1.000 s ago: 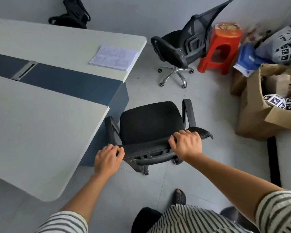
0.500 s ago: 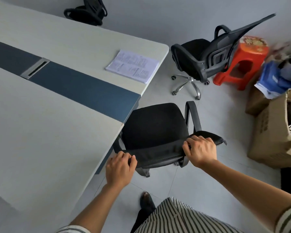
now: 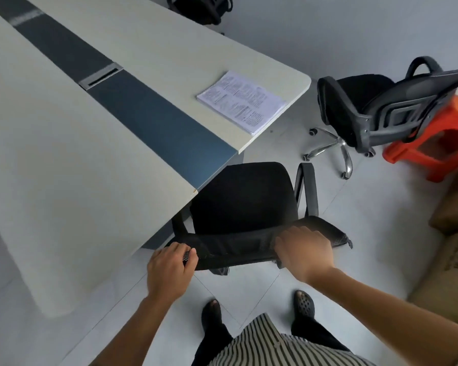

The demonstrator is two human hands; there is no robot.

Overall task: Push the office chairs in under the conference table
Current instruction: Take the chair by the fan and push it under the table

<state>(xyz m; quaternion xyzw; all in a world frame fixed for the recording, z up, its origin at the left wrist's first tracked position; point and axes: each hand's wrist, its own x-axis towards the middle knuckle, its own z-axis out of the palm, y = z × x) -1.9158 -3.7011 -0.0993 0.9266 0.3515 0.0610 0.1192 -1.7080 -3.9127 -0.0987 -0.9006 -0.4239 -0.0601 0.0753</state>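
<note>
1. Currently, your left hand (image 3: 169, 270) and right hand (image 3: 303, 250) are both closed around the top edge of the chair (image 3: 245, 196) backrest.
2. Its seat sits partly under the table (image 3: 72, 159) end.

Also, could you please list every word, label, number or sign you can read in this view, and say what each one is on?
Nothing here can be quoted.
Stack of printed papers on the conference table: dense lines of print, too small and blurred to read.
Red stool: a patterned top, cut off at the frame's edge, no legible text.
Cardboard box: faint marks, unreadable.
Office chairs, near and far: no label visible.
</note>
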